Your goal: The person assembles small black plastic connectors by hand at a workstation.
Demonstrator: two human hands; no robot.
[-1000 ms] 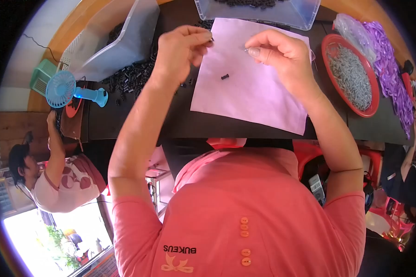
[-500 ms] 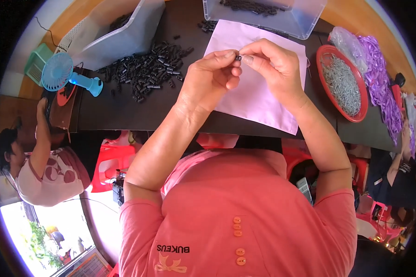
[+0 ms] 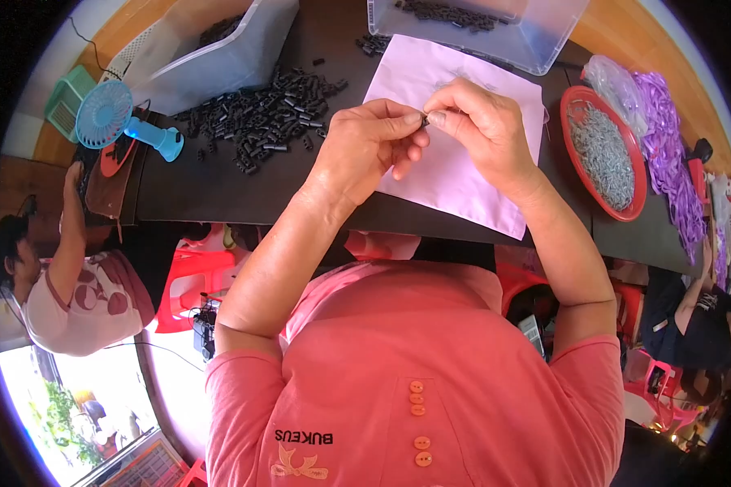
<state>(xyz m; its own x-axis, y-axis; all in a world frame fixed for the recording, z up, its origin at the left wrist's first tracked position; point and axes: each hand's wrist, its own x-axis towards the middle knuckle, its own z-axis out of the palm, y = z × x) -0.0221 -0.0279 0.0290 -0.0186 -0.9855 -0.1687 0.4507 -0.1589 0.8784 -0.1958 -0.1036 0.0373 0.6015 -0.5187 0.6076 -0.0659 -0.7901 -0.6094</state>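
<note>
Over flat dark-brown tabletop (image 3: 203,195), have brought bare left hand (image 3: 365,150) and bare right hand (image 3: 489,136) together, apart a second ago. Now pinching small black piece (image 3: 425,120) in left fingertips above pink rectangular cloth (image 3: 463,188), presumably allowing close two-handed work; cannot tell of any right-hand grip.

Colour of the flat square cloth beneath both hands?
The flat square cloth is pale pinkish-lilac; shows best in the head view.
</note>
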